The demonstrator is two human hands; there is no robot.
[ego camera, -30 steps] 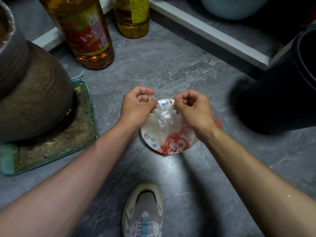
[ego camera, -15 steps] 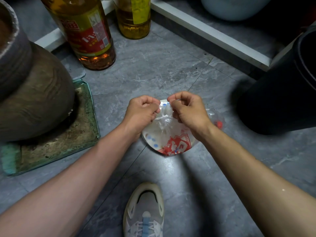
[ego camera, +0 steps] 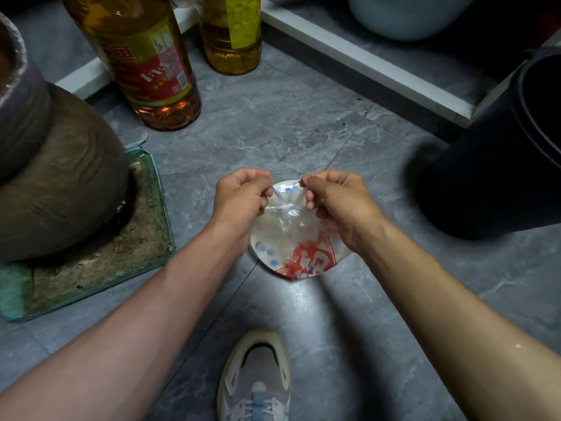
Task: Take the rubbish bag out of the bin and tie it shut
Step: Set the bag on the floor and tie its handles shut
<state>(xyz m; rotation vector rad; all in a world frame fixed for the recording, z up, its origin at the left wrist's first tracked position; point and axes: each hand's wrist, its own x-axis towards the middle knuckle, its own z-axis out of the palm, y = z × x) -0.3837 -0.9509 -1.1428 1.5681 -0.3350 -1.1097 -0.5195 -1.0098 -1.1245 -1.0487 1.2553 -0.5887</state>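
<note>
A small clear rubbish bag (ego camera: 291,238) sits on the grey floor tiles in the middle, with white, blue-dotted and red-printed packaging inside. Its top is gathered into a knot (ego camera: 287,211). My left hand (ego camera: 241,202) pinches one end of the bag's top on the left of the knot. My right hand (ego camera: 337,202) pinches the other end on the right. The two ends are stretched apart over the bag. The black bin (ego camera: 501,153) stands at the right, out of the hands' reach, its inside dark.
A large brown clay jar (ego camera: 54,183) stands on a green glass tray (ego camera: 100,268) at the left. Two oil bottles (ego camera: 145,62) (ego camera: 232,31) stand at the back. A white sill (ego camera: 358,56) runs behind them. My shoe (ego camera: 258,378) is at the bottom.
The hands came close together over the bag half a second ago, then drew apart again, pulling the ends outward. The gathered top now looks like a tighter knot.
</note>
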